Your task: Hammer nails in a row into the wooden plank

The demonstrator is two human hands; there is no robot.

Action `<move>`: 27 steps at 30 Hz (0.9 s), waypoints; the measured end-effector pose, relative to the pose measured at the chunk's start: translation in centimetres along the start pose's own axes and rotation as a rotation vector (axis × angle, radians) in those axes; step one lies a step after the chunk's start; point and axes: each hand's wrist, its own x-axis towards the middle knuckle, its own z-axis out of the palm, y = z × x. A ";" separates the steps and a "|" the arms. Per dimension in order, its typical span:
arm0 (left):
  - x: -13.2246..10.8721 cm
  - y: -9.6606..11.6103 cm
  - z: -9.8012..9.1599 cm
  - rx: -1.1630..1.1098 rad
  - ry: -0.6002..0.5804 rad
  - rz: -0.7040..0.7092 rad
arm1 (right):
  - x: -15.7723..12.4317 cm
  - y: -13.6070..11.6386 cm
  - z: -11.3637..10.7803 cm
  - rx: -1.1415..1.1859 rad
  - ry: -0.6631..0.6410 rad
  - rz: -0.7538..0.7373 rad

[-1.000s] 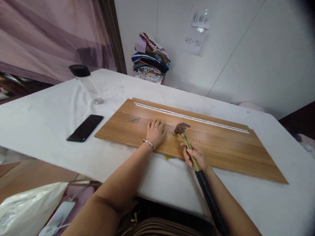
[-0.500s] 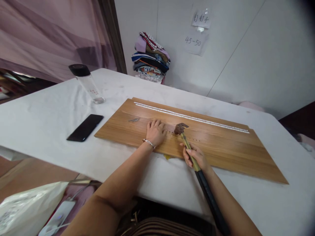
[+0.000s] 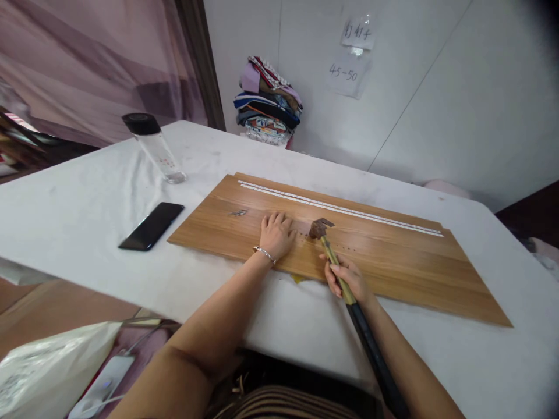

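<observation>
Brown board [image 3: 406, 273] bears dark dots [image 3: 348, 249], probably driven nails; loose nails [image 3: 238, 213] remain. The right hand [image 3: 353, 280] grips a hammer [image 3: 359, 323]; the left hand [image 3: 278, 234] rests palm-down, seemingly unclenched.

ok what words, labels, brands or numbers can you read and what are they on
"钉钉子": upper white paper sheet on the pale wall.
"45-50": lower white paper sheet.
Reddish print on the clear, black-lidded bottle: too small.
Marks on the two long white strips on the brown wooden board: too small.
Print on the white plastic bag: too blurred.
</observation>
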 end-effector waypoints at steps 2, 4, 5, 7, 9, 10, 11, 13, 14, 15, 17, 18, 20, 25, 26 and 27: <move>0.0 0.0 0.1 -0.001 0.008 0.001 | 0.0 0.0 0.0 -0.005 -0.006 -0.005; 0.0 -0.1 0.2 -0.002 0.012 -0.001 | -0.1 0.0 0.0 -0.003 -0.015 -0.023; 0.0 -0.1 0.2 -0.002 0.013 -0.001 | -0.1 0.0 -0.1 0.002 -0.019 -0.033; 0.0 -0.2 0.2 -0.005 0.014 0.001 | -0.1 0.1 -0.1 0.010 -0.027 -0.044; 0.0 -0.2 0.2 -0.007 0.017 0.005 | 0.0 0.1 -0.1 0.014 -0.025 -0.040; 0.0 -0.2 0.2 -0.007 0.020 0.007 | 0.0 0.1 -0.1 0.013 -0.020 -0.033; 0.0 -0.2 0.2 -0.007 0.022 0.008 | 0.0 0.1 -0.1 0.011 -0.014 -0.025; 0.0 -0.1 0.2 -0.003 0.021 0.007 | 0.0 0.1 0.0 0.008 -0.004 -0.009; 0.0 -0.1 0.2 0.000 0.018 0.004 | 0.0 0.1 0.0 0.008 -0.002 -0.007; 0.0 -0.1 0.1 0.003 0.014 0.002 | 0.0 0.0 0.0 0.007 -0.004 -0.009; 0.0 -0.1 0.1 0.009 0.008 -0.002 | -0.1 0.0 0.0 0.014 -0.017 -0.027; 0.0 -0.1 0.1 0.010 0.008 0.000 | -0.1 0.1 -0.1 0.020 -0.025 -0.039; 0.0 -0.1 0.1 0.007 0.009 0.004 | -0.1 0.1 -0.1 0.030 -0.037 -0.052; 0.0 -0.2 0.3 0.000 0.014 0.003 | 0.0 0.0 -0.1 0.018 -0.014 -0.006; 0.0 -0.2 0.3 0.001 0.017 0.004 | 0.0 0.0 0.0 0.017 -0.011 0.001; 0.1 -0.3 0.4 0.001 0.018 0.005 | 0.0 0.0 0.0 0.018 -0.013 0.003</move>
